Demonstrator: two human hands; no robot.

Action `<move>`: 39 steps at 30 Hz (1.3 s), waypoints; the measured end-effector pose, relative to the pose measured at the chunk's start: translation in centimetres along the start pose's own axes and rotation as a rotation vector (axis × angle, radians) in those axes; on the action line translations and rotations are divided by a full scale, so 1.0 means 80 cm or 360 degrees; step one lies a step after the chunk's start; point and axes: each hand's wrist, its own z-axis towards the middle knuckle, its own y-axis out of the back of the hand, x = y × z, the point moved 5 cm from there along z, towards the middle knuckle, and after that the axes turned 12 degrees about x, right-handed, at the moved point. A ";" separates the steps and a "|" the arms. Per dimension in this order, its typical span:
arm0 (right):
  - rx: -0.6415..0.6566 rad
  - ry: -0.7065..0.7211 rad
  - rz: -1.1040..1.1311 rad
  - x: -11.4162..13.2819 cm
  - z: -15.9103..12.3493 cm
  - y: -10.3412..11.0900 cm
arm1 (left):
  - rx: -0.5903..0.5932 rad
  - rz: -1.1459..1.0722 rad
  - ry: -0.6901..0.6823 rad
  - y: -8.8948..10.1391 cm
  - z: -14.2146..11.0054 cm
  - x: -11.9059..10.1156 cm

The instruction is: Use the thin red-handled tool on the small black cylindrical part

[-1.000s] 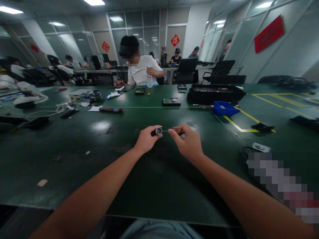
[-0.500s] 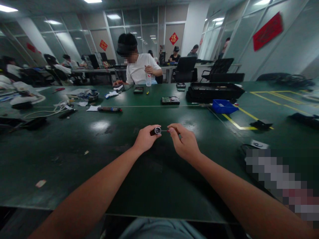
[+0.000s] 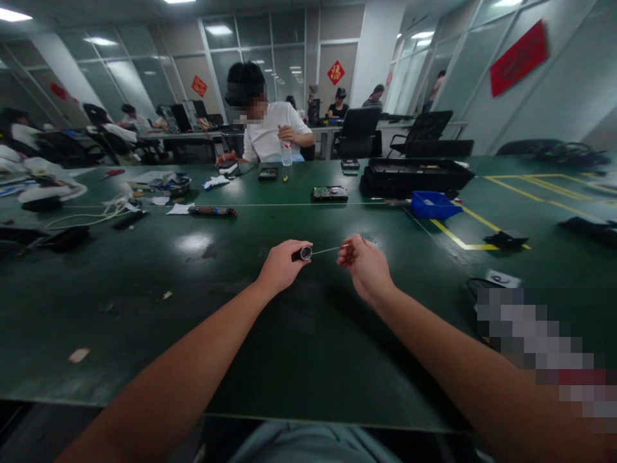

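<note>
My left hand [image 3: 282,269] is closed around a small black cylinder-shaped part [image 3: 305,253], whose round silvery end faces me. What that part is, I cannot tell. In my right hand [image 3: 369,267], pinched between the fingers, is a thin screwdriver [image 3: 326,249]; a bit of red shows at its handle, which the fingers mostly hide. Its slim metal shaft points left, with the tip at the edge of the round end. Whether the tip touches or goes into it is too small to see. Both hands are above the dark green table [image 3: 270,360].
Ahead are a hard drive [image 3: 329,193], a blue bin [image 3: 435,204] and a long black case [image 3: 417,173]. A dark pen-like tool [image 3: 212,211] and white cables [image 3: 103,215] lie to the left. Across the table, a person [image 3: 274,132] holds a clear bottle [image 3: 286,153].
My right hand has moved to the right, away from my left, and turned; more of the screwdriver's shaft shows, now slanting slightly. My left hand stays almost in place.
</note>
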 end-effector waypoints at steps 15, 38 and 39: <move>0.0118 0.0501 -0.0900 0.034 -0.020 -0.019 | 0.0016 -0.0027 0.0088 -0.004 -0.001 0.003; 0.0238 0.0504 -0.1208 0.051 -0.035 -0.031 | 0.0030 -0.0016 0.0097 -0.005 -0.002 0.005; 0.0267 0.0508 -0.1218 0.050 -0.035 -0.032 | 0.0030 -0.0018 0.0091 -0.005 -0.002 0.004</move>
